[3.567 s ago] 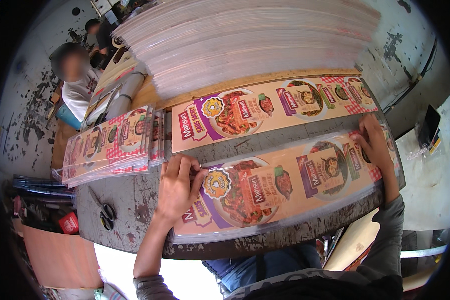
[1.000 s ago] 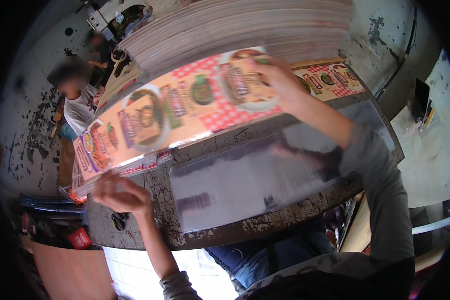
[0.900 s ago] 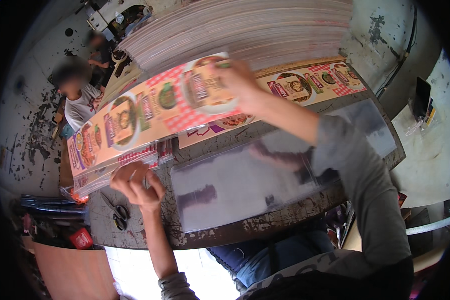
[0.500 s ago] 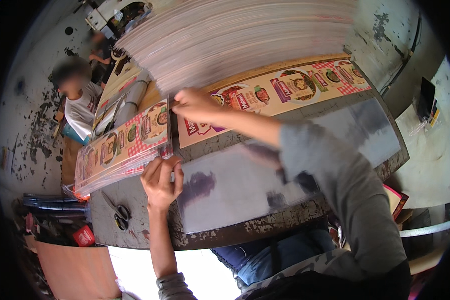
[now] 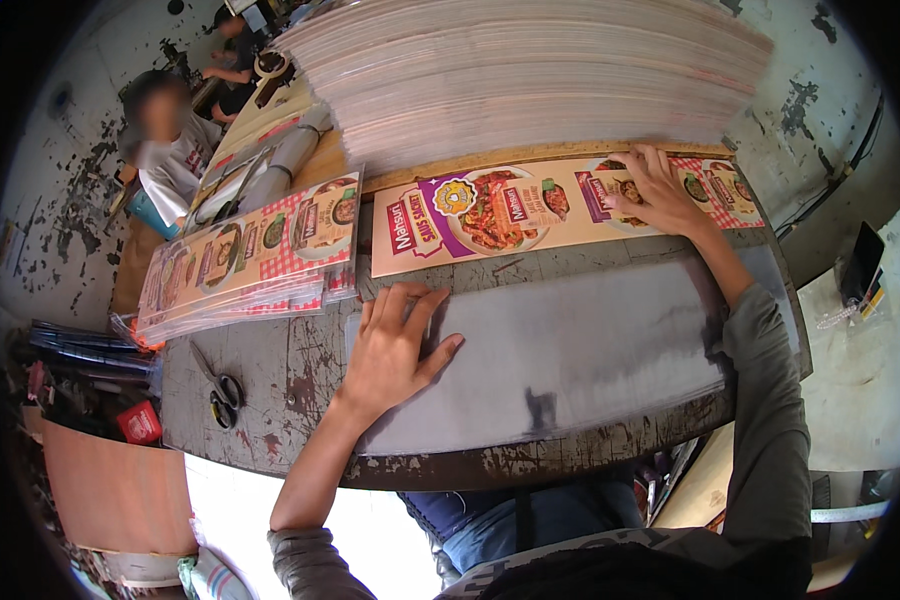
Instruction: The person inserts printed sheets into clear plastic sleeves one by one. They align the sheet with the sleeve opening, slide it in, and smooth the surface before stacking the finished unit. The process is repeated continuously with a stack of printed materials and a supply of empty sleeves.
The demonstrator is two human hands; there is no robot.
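My left hand (image 5: pixel 398 342) rests with fingers apart on the left end of a long clear plastic sheet (image 5: pixel 570 355) lying along the near side of the table. Behind it stretches a long printed card strip (image 5: pixel 560 205) with food pictures. My right hand (image 5: pixel 660 190) lies on this strip right of its middle, fingers stretched out and holding nothing. A pile of similar printed strips in clear plastic (image 5: pixel 260 250) sits to the left, beyond my left hand.
A tall stack of sheets (image 5: pixel 530 80) rises at the back behind a wooden strip (image 5: pixel 550 150). Scissors (image 5: pixel 220 390) lie at the table's left (image 5: pixel 270 370). Rolled plastic (image 5: pixel 290 160) lies farther off. Two people sit at the far left. A phone (image 5: pixel 863 260) is at the right.
My right hand has moved right from the printed pile's corner onto the long printed strip. My left hand has moved right from beside the pile onto the plastic sheet, its fingers opening.
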